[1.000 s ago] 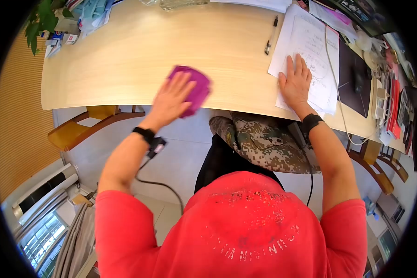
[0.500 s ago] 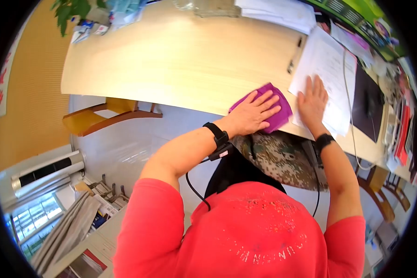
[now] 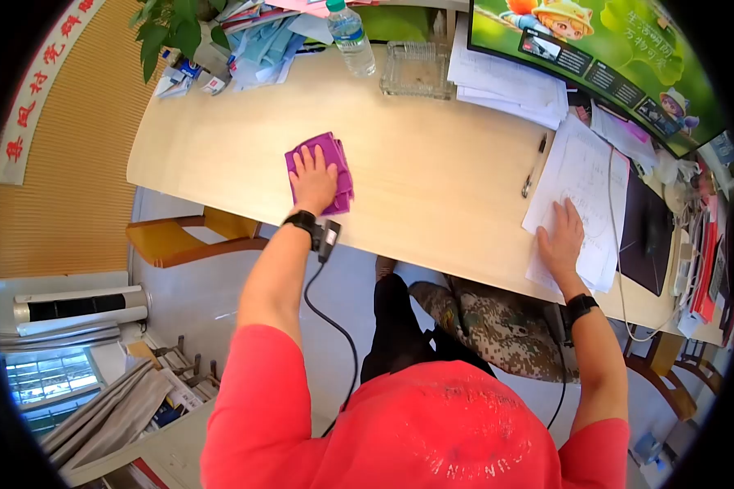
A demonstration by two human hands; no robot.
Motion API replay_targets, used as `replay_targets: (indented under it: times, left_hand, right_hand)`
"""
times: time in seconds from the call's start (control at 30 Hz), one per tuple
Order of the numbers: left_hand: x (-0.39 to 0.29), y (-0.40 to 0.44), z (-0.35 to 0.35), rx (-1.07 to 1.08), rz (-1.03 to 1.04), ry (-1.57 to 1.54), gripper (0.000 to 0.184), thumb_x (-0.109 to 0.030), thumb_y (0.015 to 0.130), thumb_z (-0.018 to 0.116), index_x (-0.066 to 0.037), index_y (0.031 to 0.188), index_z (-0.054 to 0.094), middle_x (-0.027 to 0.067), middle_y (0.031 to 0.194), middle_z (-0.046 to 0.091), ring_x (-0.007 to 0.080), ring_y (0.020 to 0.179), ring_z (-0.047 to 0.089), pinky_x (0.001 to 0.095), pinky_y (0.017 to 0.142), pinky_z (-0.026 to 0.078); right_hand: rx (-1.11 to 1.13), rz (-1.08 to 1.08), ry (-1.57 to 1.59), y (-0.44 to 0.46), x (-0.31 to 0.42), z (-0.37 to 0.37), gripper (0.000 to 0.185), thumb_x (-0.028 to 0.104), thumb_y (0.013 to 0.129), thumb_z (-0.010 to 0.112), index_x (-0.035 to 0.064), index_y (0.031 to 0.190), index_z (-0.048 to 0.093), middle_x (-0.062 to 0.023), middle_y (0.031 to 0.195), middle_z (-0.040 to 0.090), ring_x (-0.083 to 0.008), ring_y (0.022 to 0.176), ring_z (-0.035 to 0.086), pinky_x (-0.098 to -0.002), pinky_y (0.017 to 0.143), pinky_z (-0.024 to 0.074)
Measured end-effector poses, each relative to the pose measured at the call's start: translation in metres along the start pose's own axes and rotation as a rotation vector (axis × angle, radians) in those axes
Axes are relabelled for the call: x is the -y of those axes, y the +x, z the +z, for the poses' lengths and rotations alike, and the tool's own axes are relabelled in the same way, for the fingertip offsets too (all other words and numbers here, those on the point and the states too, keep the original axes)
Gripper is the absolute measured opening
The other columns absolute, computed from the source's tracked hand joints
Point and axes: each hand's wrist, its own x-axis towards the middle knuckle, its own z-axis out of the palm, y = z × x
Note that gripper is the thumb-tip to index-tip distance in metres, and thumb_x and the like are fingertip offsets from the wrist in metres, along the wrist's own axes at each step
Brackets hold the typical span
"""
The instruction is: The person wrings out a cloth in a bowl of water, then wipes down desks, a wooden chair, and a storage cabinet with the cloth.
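My left hand point(image 3: 315, 181) lies flat with fingers spread on a folded purple cloth point(image 3: 342, 181), which rests on the left part of the wooden desk point(image 3: 440, 179). Palm and fingers press on top of the cloth rather than wrapping round it. My right hand point(image 3: 561, 241) rests with its fingers stretched out on printed sheets of paper point(image 3: 587, 171) at the desk's right side. Two pens, one a black pen point(image 3: 541, 143), lie just left of those sheets. Each wrist wears a black strap, with a cabled device at the left one.
Along the back stand a water bottle point(image 3: 351, 41), a glass ashtray point(image 3: 416, 72), a paper stack point(image 3: 506, 85) and a monitor point(image 3: 612, 65). A plant point(image 3: 171, 33) is at the back left. A white cable point(image 3: 614, 212) crosses the right-hand sheets. A wooden chair point(image 3: 167, 240) stands beside the front edge.
My left hand and the purple cloth have slid leftward across the desk, away from the right hand. My right hand stays on the papers. The view has shifted, showing more of the desk's back.
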Motion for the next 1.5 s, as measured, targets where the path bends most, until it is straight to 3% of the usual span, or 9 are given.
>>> replay_targets:
  times: [0.23, 0.3, 0.5, 0.57, 0.7, 0.9, 1.13, 1.33, 1.5]
  left_hand:
    - [-0.069, -0.062, -0.016, 0.074, 0.847, -0.235, 0.06, -0.033, 0.084, 0.051, -0.014, 0.138, 0.034, 0.0134, 0.149, 0.02, 0.0327, 0.138, 0.015, 0.0525, 0.107, 0.016]
    - [-0.06, -0.049, -0.025, 0.129, 0.975, -0.32, 0.06, -0.034, 0.084, 0.051, -0.015, 0.139, 0.034, 0.0116, 0.149, 0.021, 0.0305, 0.138, 0.015, 0.0499, 0.108, 0.016]
    - [0.007, 0.076, -0.012, -0.007, 0.667, -0.164, 0.06, -0.033, 0.086, 0.048, -0.009, 0.139, 0.032, 0.0134, 0.147, 0.023, 0.0301, 0.137, 0.018, 0.0498, 0.107, 0.02]
    - [0.036, 0.127, -0.008, -0.023, 0.544, -0.105, 0.06, -0.035, 0.089, 0.045, -0.012, 0.141, 0.027, 0.0121, 0.149, 0.019, 0.03, 0.138, 0.015, 0.0516, 0.106, 0.021]
    - [0.056, 0.22, -0.005, 0.005, 0.243, -0.101, 0.06, -0.042, 0.091, 0.04, -0.011, 0.141, 0.027, 0.0147, 0.148, 0.021, 0.034, 0.136, 0.018, 0.0555, 0.105, 0.021]
    - [0.033, 0.182, 0.009, -0.142, 0.499, -0.075, 0.058, -0.037, 0.09, 0.043, -0.009, 0.14, 0.031, 0.0174, 0.147, 0.022, 0.0371, 0.135, 0.019, 0.0564, 0.105, 0.021]
    - [0.049, 0.09, -0.019, 0.061, 0.724, -0.233, 0.065, -0.032, 0.086, 0.051, -0.005, 0.14, 0.027, 0.0161, 0.148, 0.019, 0.0341, 0.138, 0.014, 0.0533, 0.106, 0.018]
    - [0.04, 0.173, 0.005, -0.115, 0.483, -0.213, 0.063, -0.035, 0.089, 0.047, -0.003, 0.14, 0.027, 0.0146, 0.148, 0.021, 0.0328, 0.137, 0.018, 0.0529, 0.106, 0.02]
    - [0.012, 0.252, 0.009, -0.084, 0.3, -0.177, 0.062, -0.037, 0.089, 0.045, -0.003, 0.139, 0.029, 0.0144, 0.148, 0.022, 0.0349, 0.136, 0.018, 0.0576, 0.103, 0.022]
  right_hand:
    - [0.361, 0.086, -0.025, 0.034, 0.002, -0.04, 0.044, 0.016, 0.07, 0.064, -0.0006, 0.11, 0.056, -0.0232, 0.125, 0.047, -0.0388, 0.111, 0.048, -0.047, 0.095, 0.0379]
    - [0.403, 0.134, -0.248, 0.053, 0.043, -0.055, 0.026, 0.017, 0.072, 0.064, 0.0002, 0.091, 0.061, -0.0181, 0.1, 0.06, -0.0354, 0.091, 0.057, -0.0465, 0.081, 0.0436]
    - [0.291, 0.23, -0.325, 0.073, 0.102, -0.035, 0.016, 0.015, 0.076, 0.062, 0.0012, 0.083, 0.06, -0.0137, 0.088, 0.062, -0.0338, 0.087, 0.057, -0.0445, 0.076, 0.0445]
    - [0.045, 0.094, 0.035, 0.062, 0.119, -0.003, 0.023, 0.011, 0.076, 0.062, -0.0012, 0.096, 0.058, -0.0182, 0.104, 0.059, -0.0353, 0.101, 0.053, -0.0449, 0.088, 0.0419]
    - [0.086, -0.064, 0.074, 0.059, 0.188, 0.064, 0.049, 0.008, 0.077, 0.061, -0.003, 0.122, 0.045, -0.0249, 0.128, 0.043, -0.0395, 0.12, 0.041, -0.043, 0.101, 0.0341]
    - [0.031, -0.034, 0.392, 0.117, 0.264, 0.082, 0.064, 0.012, 0.076, 0.068, -0.0061, 0.128, 0.037, -0.0275, 0.134, 0.034, -0.0419, 0.124, 0.034, -0.0434, 0.103, 0.0317]
    - [-0.304, 0.048, 0.62, 0.291, 0.342, 0.109, 0.095, 0.019, 0.066, 0.079, -0.0105, 0.134, 0.02, -0.0317, 0.135, 0.028, -0.0413, 0.127, 0.03, -0.0419, 0.105, 0.027]
    - [-0.14, 0.265, 0.754, 0.338, 0.352, 0.127, 0.07, 0.018, 0.065, 0.078, -0.0047, 0.12, 0.043, -0.0207, 0.109, 0.059, -0.0305, 0.102, 0.058, -0.0362, 0.088, 0.0451]
    - [-0.135, 0.217, 0.943, 0.247, 0.342, 0.087, 0.064, 0.019, 0.065, 0.079, -0.0002, 0.117, 0.046, -0.0176, 0.106, 0.06, -0.0302, 0.098, 0.059, -0.0365, 0.084, 0.047]
